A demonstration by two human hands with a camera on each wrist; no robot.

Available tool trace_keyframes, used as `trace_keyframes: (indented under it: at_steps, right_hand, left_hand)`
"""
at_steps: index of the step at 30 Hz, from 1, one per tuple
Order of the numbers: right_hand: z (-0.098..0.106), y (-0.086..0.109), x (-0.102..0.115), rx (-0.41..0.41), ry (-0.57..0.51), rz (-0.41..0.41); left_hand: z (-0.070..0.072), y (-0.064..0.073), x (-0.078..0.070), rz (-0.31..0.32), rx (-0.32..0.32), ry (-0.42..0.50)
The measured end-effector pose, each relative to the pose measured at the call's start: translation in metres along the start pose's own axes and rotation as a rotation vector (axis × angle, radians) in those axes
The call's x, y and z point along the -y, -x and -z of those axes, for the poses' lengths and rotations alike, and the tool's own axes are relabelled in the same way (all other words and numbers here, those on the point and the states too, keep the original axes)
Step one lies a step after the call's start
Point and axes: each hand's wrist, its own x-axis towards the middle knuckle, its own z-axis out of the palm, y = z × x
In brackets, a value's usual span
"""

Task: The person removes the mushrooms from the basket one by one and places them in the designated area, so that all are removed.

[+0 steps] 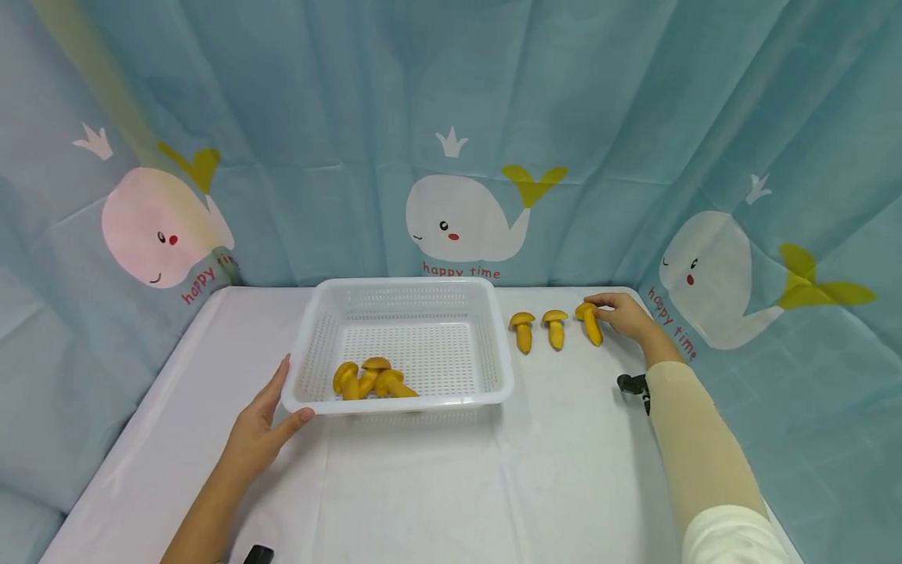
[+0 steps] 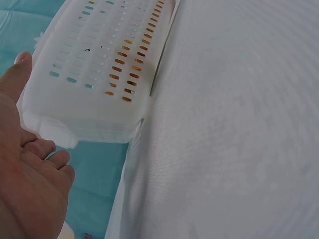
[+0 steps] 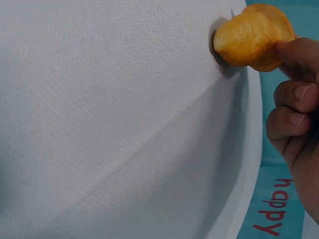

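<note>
My right hand (image 1: 625,317) pinches a yellow mushroom (image 1: 589,323) with a rounded cap near the table's back right corner. The right wrist view shows that mushroom (image 3: 251,37) stem-on, thumb and fingertips at its cap and the other fingers curled in. Two similar mushrooms, one (image 1: 556,329) beside it and one (image 1: 522,332) nearer the basket, lie in a row with it, caps toward the back. At the front left corner of a white plastic basket (image 1: 503,384), my left hand (image 1: 257,435) grips the rim, thumb in front and fingers along the side.
Several more yellow mushrooms (image 1: 377,380) lie together at the basket's front left. A white cloth covers the table (image 1: 423,486). Blue curtains with printed whales (image 1: 465,219) stand close behind and at both sides. A small black device (image 1: 634,384) is at the right wrist.
</note>
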Motion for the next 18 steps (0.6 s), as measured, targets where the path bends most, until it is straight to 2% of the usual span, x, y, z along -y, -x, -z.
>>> trace_keyframes:
  at_steps: [11, 18]
  right_hand:
    - [-0.0009, 0.001, -0.0053, -0.005, 0.006, -0.01]
    - [0.0003, 0.0069, -0.0029, -0.056, -0.036, -0.019]
  left_hand:
    - [-0.001, 0.0, 0.0, 0.019, 0.003, -0.014]
    - [-0.0003, -0.0019, 0.0006, 0.032, 0.008, -0.005]
